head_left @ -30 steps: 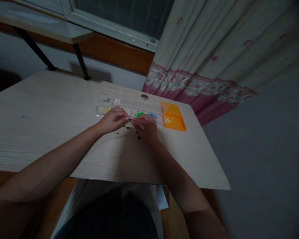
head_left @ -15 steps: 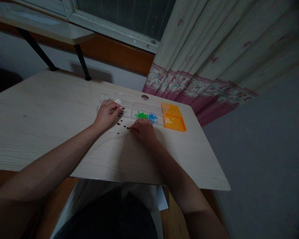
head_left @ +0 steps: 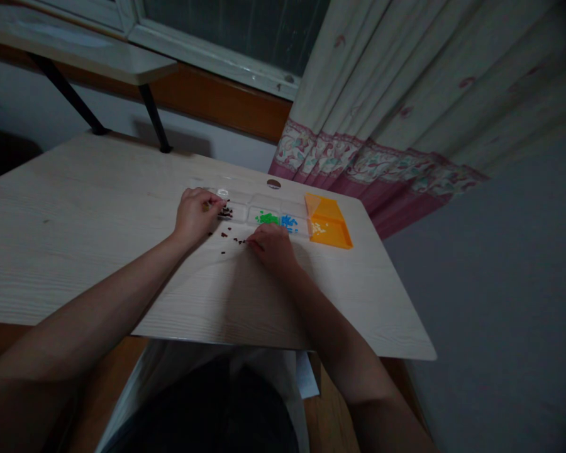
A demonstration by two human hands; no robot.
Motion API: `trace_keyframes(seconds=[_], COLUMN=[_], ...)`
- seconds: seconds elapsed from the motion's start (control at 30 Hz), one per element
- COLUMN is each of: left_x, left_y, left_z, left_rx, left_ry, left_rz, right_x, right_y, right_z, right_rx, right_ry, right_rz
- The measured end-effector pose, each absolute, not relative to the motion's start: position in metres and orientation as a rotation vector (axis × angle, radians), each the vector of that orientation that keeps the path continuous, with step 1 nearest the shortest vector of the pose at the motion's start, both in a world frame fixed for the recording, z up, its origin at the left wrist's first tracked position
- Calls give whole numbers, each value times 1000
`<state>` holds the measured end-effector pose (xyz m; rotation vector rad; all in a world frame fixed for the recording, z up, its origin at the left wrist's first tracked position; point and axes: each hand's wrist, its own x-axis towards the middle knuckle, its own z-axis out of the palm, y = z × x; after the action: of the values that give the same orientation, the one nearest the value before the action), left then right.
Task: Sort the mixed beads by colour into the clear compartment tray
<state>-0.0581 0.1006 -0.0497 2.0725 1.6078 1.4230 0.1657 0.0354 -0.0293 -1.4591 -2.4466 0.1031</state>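
My left hand (head_left: 194, 215) is over the left part of a clear box, thumb and forefinger pinched on a small brown piece (head_left: 227, 201). Under those fingertips, more brown pieces (head_left: 225, 212) lie in a compartment of the clear plastic box (head_left: 240, 212). My right hand (head_left: 274, 244) rests low at the table, its fingers closed together beside loose brown pieces (head_left: 239, 241); what they hold, if anything, is hidden. Green pieces (head_left: 267, 218) and blue pieces (head_left: 289, 222) fill two compartments just beyond the right hand.
An orange open container (head_left: 334, 231) with pale pieces (head_left: 319, 228) stands at the box's right end. Several stray brown pieces (head_left: 224, 234) dot the wooden table (head_left: 122, 251). A round dark hole (head_left: 274, 184) sits near the back edge; a curtain (head_left: 358, 157) hangs behind.
My hands have parted from where they met in the middle. The left moved left to the brown compartment, where brown pieces now show; the right came down to the loose brown pieces.
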Motion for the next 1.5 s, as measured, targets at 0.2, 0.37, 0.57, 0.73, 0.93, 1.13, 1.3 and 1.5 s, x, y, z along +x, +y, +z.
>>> trace_keyframes(seconds=[0.2,0.37,0.57,0.73,0.93,1.13,1.3,1.5], left_x=[-58,-58,-51,-41,-37,-35,-36,-39], left_y=[101,101,91,84,82,80,80,82], left_z=[-50,-50,-43,-44,-43,-41,-41,-42], left_rx=[2054,2063,2198,2419,2472,2405,2355,2316], left_ry=[1639,1637,1400,1077,936,826,850,1003], left_rz=[1429,1441,1369,1156,1064,1089,1100,1170], right_x=[169,170,171,170,168,166,166,166], right_y=[38,38,39,38,36,32,31,34], right_z=[-35,-36,-38,-36,-31,-28,-29,-30], right_rx=[-1436,-1435,-1391,-1390,-1396,-1391,-1354,-1389], right_ry=[-2307,-2189,-2121,-2102,-2145,-2158,-2144,-2201], right_rz=[112,142,140,122,72,6,-2,68])
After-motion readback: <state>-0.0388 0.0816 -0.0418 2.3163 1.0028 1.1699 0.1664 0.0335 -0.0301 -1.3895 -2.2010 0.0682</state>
